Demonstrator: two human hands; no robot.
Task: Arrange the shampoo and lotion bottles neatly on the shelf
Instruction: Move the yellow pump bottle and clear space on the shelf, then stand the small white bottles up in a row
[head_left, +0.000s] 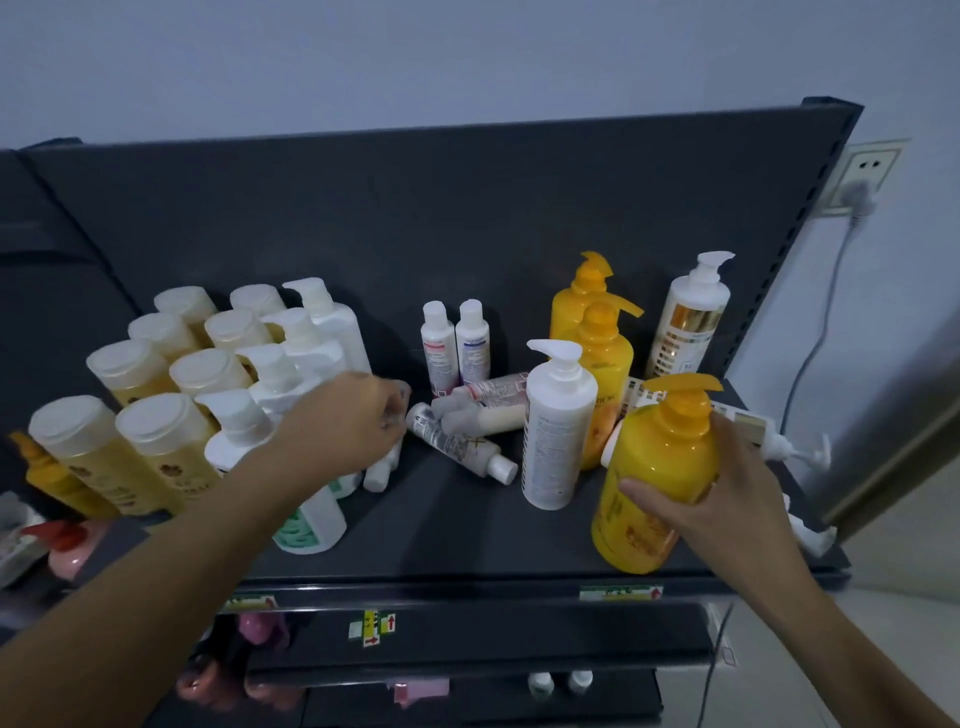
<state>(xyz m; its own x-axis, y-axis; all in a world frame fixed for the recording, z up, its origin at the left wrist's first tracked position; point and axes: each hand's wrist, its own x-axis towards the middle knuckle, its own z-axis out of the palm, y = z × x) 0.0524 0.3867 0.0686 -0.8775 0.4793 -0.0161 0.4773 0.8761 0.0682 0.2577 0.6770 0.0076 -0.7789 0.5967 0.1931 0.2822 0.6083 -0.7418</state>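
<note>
My right hand grips a yellow pump bottle upright near the front right of the dark shelf. My left hand closes around a small white bottle at mid shelf, its cap pointing down toward me. To the left stand rows of amber flat-cap bottles and white pump bottles. Several small bottles lie tumbled in the middle; two small ones stand behind them. A tall white pump bottle stands at centre right, with two yellow pump bottles behind it.
A white-and-gold pump bottle stands at the back right, and another white pump bottle lies on its side by the right edge. Pink bottles sit on a lower shelf at left. A wall socket with a plugged cable is at right.
</note>
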